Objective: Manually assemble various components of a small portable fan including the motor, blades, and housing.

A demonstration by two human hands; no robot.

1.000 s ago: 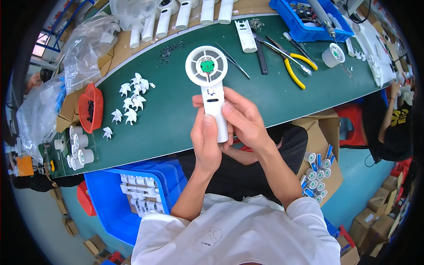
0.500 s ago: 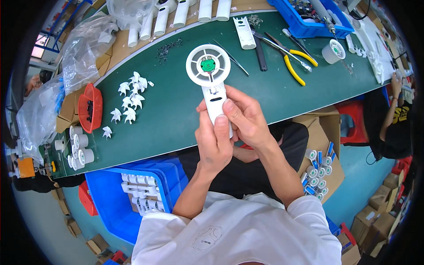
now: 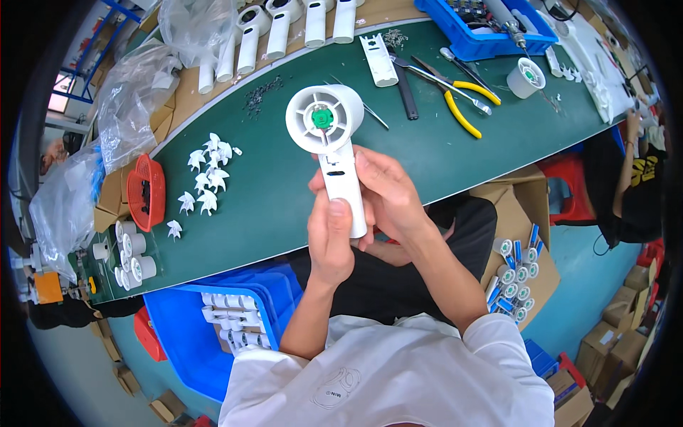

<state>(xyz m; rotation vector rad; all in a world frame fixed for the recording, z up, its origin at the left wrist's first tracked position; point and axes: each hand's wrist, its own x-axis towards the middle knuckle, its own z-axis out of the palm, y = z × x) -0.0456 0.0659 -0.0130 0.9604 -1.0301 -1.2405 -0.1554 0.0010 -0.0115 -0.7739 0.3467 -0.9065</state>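
A white handheld fan body (image 3: 344, 196) is held up over the near edge of the green table (image 3: 263, 206). Its round head faces up, with spokes around a green circuit board (image 3: 322, 118); no blades sit in it. My left hand (image 3: 331, 242) is closed around the handle's left side, thumb along the front. From the right, my right hand (image 3: 388, 188) grips the handle higher up, below the head. Left of the fan lie several white fan blades (image 3: 208, 178). A white half-shell (image 3: 378, 61), a dark-handled tool (image 3: 405, 92) and yellow-handled pliers (image 3: 462, 114) lie beyond it.
A red basket (image 3: 158, 192) and white cylindrical housings (image 3: 144, 267) stand at left. Fan bodies (image 3: 279, 32) line the far shelf. A blue tray (image 3: 466, 46) sits far right, near a white fan head (image 3: 523, 82). Below are a blue crate (image 3: 174, 334) and a carton (image 3: 544, 285) of parts.
The fan has come slightly down and left, and its head has tilted so more of its side shows. My left thumb has slid lower on the handle.
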